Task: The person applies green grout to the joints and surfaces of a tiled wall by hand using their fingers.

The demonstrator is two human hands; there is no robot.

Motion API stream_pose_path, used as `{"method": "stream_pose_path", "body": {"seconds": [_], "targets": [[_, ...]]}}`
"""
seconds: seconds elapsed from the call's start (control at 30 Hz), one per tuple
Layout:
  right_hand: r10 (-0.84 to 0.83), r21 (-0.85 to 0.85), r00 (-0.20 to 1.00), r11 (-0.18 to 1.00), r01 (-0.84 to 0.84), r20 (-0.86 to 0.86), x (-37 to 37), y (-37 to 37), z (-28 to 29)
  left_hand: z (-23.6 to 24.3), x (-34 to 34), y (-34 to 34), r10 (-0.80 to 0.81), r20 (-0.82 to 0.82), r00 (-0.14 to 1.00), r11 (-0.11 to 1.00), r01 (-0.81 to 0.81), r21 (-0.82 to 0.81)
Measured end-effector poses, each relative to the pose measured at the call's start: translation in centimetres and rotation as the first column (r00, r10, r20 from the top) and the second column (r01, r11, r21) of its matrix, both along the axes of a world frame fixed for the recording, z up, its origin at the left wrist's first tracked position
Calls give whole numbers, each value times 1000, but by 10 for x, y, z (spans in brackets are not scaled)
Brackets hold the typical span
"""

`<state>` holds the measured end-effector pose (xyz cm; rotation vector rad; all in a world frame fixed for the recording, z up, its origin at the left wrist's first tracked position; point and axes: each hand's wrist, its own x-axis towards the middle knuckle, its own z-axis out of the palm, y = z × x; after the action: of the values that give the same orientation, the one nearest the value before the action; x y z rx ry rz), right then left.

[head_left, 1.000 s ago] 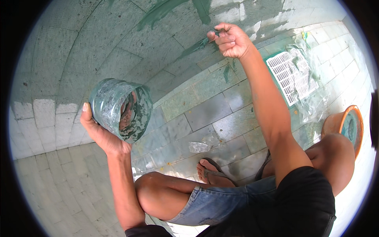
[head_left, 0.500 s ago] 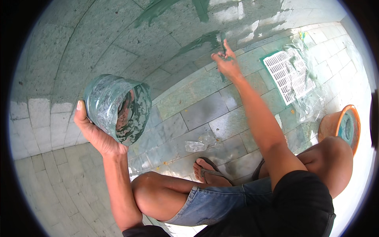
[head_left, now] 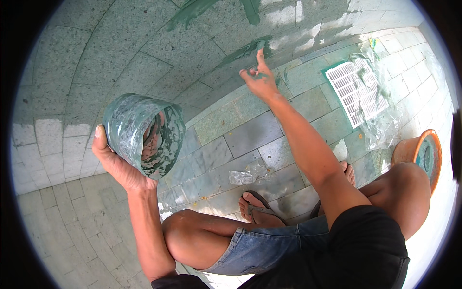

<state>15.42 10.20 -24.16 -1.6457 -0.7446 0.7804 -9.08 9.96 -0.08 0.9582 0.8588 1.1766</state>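
My left hand (head_left: 122, 166) is closed round the lower side of a clear, ribbed plastic container (head_left: 126, 129), which looks like a cut bottle. It is tilted with its mouth to the right, and dark green paste coats its inside. My right hand (head_left: 262, 83) reaches to the stone-tiled wall (head_left: 159, 53), its index finger stretched out and the thumb apart. Green paste marks the finger and the hand. The fingertip lies at a wet green smear (head_left: 240, 53) low on the wall; whether it presses there I cannot tell. No tool shows in the right hand.
A white slotted grate (head_left: 353, 91) lies on the tiled floor, partly under clear plastic sheeting (head_left: 382, 127). An orange bucket (head_left: 406, 147) stands beside my right knee. A crumpled clear wrapper (head_left: 240, 177) lies near my sandalled foot (head_left: 257, 207). More green paste (head_left: 195, 12) streaks the wall higher up.
My right hand has moved left along the green smear, its index finger still extended. My left hand and the container have stayed nearly in place.
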Motion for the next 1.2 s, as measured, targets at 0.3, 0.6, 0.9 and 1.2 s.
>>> {"method": "stream_pose_path", "body": {"seconds": [0.3, 0.6, 0.9, 1.2], "targets": [[123, -66, 992, 990, -123, -10, -27, -1, 21, -2, 2, 2, 40, -50, 998, 999, -40, 7], [278, -44, 960, 960, -277, 27, -61, -5, 6, 1, 0, 1, 29, -38, 999, 1000, -29, 5], [38, -81, 995, 996, -31, 88, -13, -4, -13, 6, 1, -6, 22, -27, 999, 1000, -21, 13], [261, -119, 960, 961, -249, 101, -38, 3, -13, 7, -5, -5, 20, -11, 1000, 1000, -20, 6]]}}
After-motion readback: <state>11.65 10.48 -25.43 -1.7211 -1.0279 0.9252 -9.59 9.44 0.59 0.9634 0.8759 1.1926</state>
